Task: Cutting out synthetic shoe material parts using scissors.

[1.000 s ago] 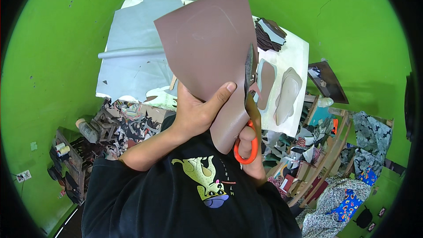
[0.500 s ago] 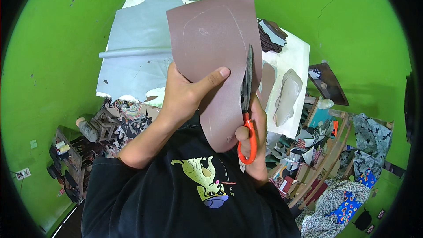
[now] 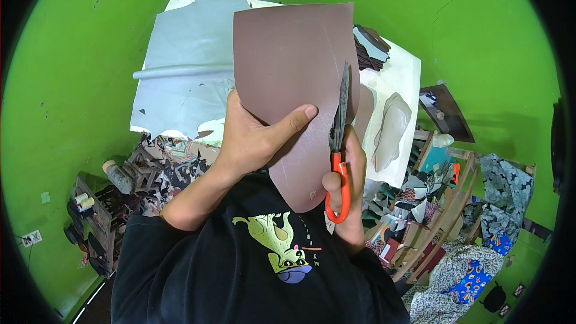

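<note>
My left hand (image 3: 258, 138) grips a brownish-mauve sheet (image 3: 288, 54) by its left edge, thumb lying across the front and the other fingers hidden behind. The sheet stands upright before my chest, and a faint pale line curves down its right side. In my right hand (image 3: 354, 168) is a pair of scissors (image 3: 340, 162) with orange handles, my thumb through one loop. Their dark blades point up and lie along the cut running into the sheet's right part. The blades look nearly closed.
Behind the sheet is a table with a large grey-blue sheet (image 3: 186, 42) at left. To the right lie translucent sole-shaped templates (image 3: 393, 129) and a stack of dark pieces (image 3: 371, 48). Scraps (image 3: 402, 210) heap beside a wooden rack (image 3: 444, 210); a wooden stand (image 3: 99, 216) is at left.
The sheet's top has tilted, dropping lower and slightly right, and its drawn outline shows less. Both hands have shifted slightly; the left has moved a little down and right.
</note>
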{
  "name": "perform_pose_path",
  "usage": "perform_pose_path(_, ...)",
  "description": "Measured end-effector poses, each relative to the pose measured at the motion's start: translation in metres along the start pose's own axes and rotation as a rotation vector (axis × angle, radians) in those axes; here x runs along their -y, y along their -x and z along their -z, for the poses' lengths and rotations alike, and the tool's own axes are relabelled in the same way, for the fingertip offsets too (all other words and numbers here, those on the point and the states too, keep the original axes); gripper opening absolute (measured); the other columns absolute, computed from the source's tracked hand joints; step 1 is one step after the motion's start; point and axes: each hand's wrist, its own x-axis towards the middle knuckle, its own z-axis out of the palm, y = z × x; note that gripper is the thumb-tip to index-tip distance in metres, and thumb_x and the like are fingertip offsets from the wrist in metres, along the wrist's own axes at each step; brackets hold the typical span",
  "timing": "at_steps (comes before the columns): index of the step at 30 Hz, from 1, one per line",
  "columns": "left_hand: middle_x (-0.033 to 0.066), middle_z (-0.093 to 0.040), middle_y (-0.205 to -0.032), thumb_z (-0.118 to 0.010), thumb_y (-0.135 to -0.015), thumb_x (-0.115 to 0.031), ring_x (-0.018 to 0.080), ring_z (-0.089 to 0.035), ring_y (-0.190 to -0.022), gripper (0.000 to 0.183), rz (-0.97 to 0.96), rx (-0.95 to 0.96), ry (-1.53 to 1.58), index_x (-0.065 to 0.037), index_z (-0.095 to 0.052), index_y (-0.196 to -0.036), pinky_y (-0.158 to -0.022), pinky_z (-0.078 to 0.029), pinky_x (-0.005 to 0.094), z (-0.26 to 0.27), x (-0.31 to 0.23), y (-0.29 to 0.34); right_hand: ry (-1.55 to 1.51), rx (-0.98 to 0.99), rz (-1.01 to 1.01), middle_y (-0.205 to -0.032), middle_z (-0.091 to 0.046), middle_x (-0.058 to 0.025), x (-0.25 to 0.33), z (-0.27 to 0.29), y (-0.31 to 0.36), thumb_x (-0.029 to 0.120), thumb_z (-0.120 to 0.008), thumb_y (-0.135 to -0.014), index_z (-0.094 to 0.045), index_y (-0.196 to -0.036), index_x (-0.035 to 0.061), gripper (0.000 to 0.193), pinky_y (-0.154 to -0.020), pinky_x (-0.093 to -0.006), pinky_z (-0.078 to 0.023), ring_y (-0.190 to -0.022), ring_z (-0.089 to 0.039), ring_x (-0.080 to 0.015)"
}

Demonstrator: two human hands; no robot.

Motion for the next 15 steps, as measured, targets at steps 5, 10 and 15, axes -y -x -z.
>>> perform_pose_path(5, 0.0065, -0.066, -0.089, -0.076, -0.081, -0.007, 0.0131, -0.061, -0.082, 0.023, -0.072, 0.078, -0.04, 0.003, -0.063, -0.098, -0.074, -0.05, 0.0298, 0.006, -0.002, -0.001, -0.098, -0.153, 0.059, -0.073, -0.053, 0.0009, 0.021, -0.02, -0.009, 0.092, -0.06, -0.058, -0.049, -0.108, -0.002, 0.107, -0.06, -0.025, -0.041, -0.066, -0.05, -0.0096)
perform_pose_path(10, 0.0067, -0.066, -0.09, -0.077, -0.079, -0.005, 0.0135, -0.061, -0.084, 0.025, -0.022, 0.092, -0.008, 0.002, -0.063, -0.099, -0.076, -0.049, 0.0302, 0.006, -0.005, 0.0, -0.063, -0.037, -0.051, -0.073, -0.052, 0.0017, 0.007, -0.002, 0.004, 0.093, -0.062, -0.054, -0.048, -0.106, 0.0002, 0.107, -0.056, -0.023, -0.038, -0.063, -0.049, -0.0072)
perform_pose_path(15, 0.0066, -0.065, -0.089, -0.077, -0.079, -0.005, 0.0133, -0.061, -0.083, 0.027, -0.002, 0.124, 0.008, 0.003, -0.062, -0.101, -0.075, -0.049, 0.0296, 0.014, -0.005, -0.002, -0.098, -0.023, -0.101, -0.073, -0.051, 0.002, 0.013, 0.001, 0.006, 0.092, -0.063, -0.054, -0.046, -0.103, 0.0021, 0.104, -0.053, -0.0205, -0.036, -0.062, -0.048, -0.0054)
